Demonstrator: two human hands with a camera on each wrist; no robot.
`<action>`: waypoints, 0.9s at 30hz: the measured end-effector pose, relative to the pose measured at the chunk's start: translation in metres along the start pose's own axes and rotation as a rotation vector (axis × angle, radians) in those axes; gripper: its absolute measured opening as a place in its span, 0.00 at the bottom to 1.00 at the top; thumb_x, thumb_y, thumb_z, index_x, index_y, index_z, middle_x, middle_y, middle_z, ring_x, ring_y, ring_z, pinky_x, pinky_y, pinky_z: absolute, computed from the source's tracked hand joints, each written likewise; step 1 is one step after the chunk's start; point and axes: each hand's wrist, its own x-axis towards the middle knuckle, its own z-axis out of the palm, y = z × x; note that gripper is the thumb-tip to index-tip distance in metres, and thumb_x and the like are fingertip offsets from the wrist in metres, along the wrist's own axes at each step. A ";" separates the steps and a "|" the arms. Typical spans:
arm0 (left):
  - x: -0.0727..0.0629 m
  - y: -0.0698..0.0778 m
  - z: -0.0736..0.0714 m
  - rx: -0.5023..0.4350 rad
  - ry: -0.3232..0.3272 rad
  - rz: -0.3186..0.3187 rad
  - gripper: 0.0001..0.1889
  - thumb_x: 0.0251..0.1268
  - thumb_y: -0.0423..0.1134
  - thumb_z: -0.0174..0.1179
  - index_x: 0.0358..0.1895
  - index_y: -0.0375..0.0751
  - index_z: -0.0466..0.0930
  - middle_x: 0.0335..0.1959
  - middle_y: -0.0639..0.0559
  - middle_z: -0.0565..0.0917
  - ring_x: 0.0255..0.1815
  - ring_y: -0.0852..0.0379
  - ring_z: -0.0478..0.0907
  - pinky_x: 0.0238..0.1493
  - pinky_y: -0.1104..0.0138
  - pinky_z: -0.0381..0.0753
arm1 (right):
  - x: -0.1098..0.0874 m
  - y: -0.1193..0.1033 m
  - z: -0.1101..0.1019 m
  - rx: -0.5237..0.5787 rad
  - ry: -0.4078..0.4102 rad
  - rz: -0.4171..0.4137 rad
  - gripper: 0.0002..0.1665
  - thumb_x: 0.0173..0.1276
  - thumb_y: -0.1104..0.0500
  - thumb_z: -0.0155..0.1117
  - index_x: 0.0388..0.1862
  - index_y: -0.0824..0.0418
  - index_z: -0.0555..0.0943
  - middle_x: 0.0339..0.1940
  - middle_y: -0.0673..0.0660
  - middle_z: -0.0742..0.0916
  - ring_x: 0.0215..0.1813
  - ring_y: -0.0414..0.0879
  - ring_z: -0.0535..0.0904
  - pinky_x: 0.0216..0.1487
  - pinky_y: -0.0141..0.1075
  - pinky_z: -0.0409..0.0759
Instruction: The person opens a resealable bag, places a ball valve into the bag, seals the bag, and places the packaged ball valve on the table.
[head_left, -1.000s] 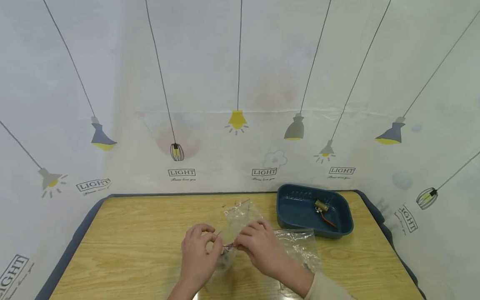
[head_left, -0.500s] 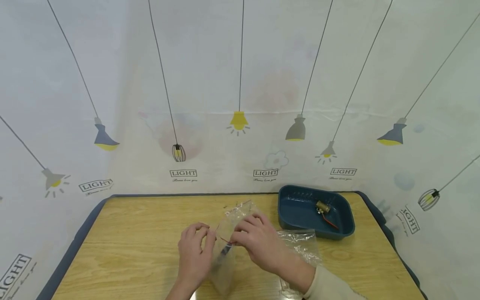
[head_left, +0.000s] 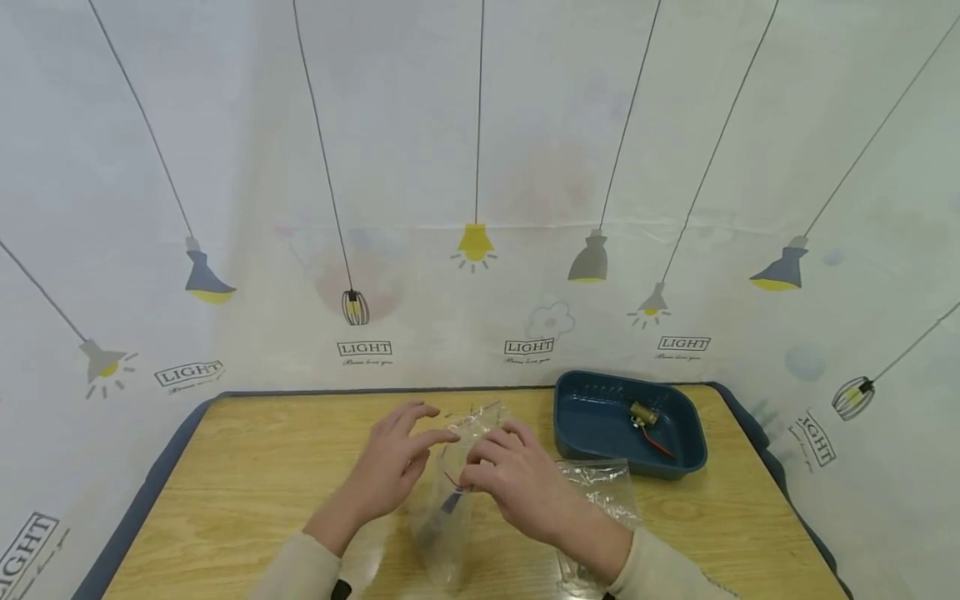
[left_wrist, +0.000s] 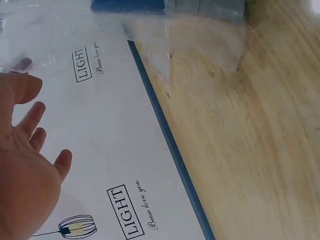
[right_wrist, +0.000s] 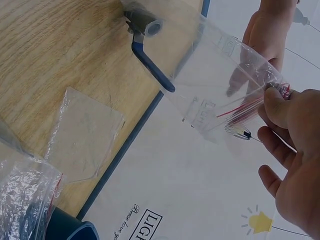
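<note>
A clear zip-top bag (right_wrist: pixel 215 65) with a red seal line hangs from my right hand (head_left: pixel 517 487), whose thumb and fingertips pinch its bunched top corner. Inside the bag, low down, is a ball valve (right_wrist: pixel 145 24) with a grey body and a blue lever handle (right_wrist: pixel 155 70). My left hand (head_left: pixel 393 458) is beside the bag's mouth, its fingers spread and holding nothing. In the left wrist view its fingertips come close to the loose plastic. The valve shows only hazily through the plastic in the head view.
A dark blue tray (head_left: pixel 592 446) stands at the back right, holding a brass valve with a red lever (head_left: pixel 643 412). Another clear bag (head_left: pixel 600 492) lies in front of it. A flat clear bag (right_wrist: pixel 85 135) lies on the wooden table (head_left: pixel 262 467) before a lamp-patterned backdrop.
My left hand has come off the bag's mouth and moved up and right with its fingers spread. The bag now hangs longer with the valve lower in it. My right hand keeps its pinch.
</note>
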 end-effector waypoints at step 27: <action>0.009 -0.014 -0.009 0.090 -0.124 -0.036 0.06 0.61 0.40 0.67 0.35 0.57 0.79 0.49 0.57 0.80 0.65 0.48 0.72 0.61 0.43 0.70 | -0.012 0.017 -0.005 0.002 -0.064 0.102 0.04 0.60 0.53 0.69 0.33 0.44 0.83 0.40 0.43 0.80 0.47 0.40 0.76 0.56 0.42 0.72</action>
